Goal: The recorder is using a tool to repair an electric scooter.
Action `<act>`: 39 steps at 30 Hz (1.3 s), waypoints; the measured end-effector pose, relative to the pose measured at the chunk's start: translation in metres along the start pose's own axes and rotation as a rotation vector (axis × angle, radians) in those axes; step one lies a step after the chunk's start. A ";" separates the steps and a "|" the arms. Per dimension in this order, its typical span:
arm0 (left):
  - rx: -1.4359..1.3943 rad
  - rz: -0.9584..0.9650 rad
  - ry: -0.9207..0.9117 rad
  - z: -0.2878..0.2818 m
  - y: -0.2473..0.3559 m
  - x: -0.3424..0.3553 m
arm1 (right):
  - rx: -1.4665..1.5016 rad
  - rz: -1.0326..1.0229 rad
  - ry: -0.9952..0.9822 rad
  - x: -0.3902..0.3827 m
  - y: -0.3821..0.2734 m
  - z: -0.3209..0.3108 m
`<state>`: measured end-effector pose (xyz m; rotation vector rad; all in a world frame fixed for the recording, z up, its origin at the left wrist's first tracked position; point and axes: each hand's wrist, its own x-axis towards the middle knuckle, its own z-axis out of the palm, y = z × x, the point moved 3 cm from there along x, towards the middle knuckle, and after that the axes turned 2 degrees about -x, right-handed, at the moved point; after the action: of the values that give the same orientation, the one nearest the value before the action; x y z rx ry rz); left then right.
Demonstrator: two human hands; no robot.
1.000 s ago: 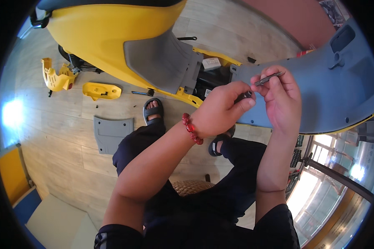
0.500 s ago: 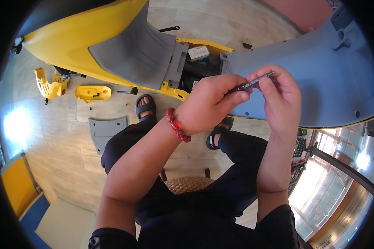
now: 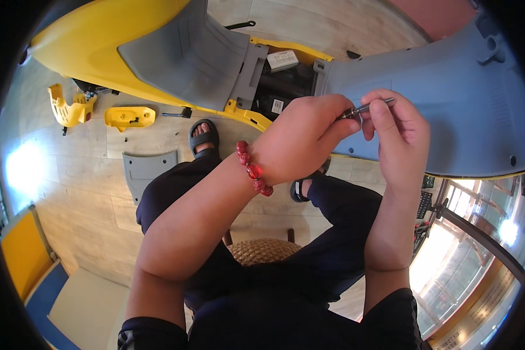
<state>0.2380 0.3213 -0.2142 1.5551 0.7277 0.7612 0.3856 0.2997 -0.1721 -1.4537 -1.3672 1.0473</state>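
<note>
In front of the scooter, my left hand [image 3: 309, 134] is closed on the dark end of a slim screwdriver [image 3: 364, 109]. Its thumb and forefinger pinch it near the middle. The handle is mostly hidden inside that hand. My right hand [image 3: 401, 128] grips the silvery bit end between thumb and fingers, with the tip pointing right. Beyond my hands lies the yellow and grey scooter [image 3: 181, 64], its floor compartment [image 3: 286, 84] uncovered. A white box [image 3: 282, 60] sits in the compartment, near its far edge.
On the wood floor to the left lie a grey panel [image 3: 149, 166], a yellow tray-shaped cover [image 3: 122, 121] and a yellow slotted part [image 3: 70, 108]. A wide grey-blue scooter panel [image 3: 443, 111] stretches off to the right. Under me is a woven stool [image 3: 264, 251].
Both hands have shifted slightly right, and the screwdriver between them lies a little flatter. My right fingers have moved farther from the left hand along the bit.
</note>
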 end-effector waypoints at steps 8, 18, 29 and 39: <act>0.029 0.075 0.123 0.010 -0.015 0.001 | 0.167 0.003 0.070 0.000 0.024 0.010; 0.042 0.002 0.098 0.010 -0.013 0.003 | 0.314 -0.001 0.142 -0.002 0.042 0.013; 0.378 -0.039 -0.004 0.003 -0.012 0.006 | 0.194 0.079 0.080 -0.001 0.027 0.006; 0.333 0.037 0.060 0.021 -0.017 0.003 | -0.027 0.013 0.095 -0.002 0.045 -0.002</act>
<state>0.2558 0.3131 -0.2332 1.8548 0.9069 0.7434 0.4003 0.2959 -0.2150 -1.5151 -1.3101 0.9590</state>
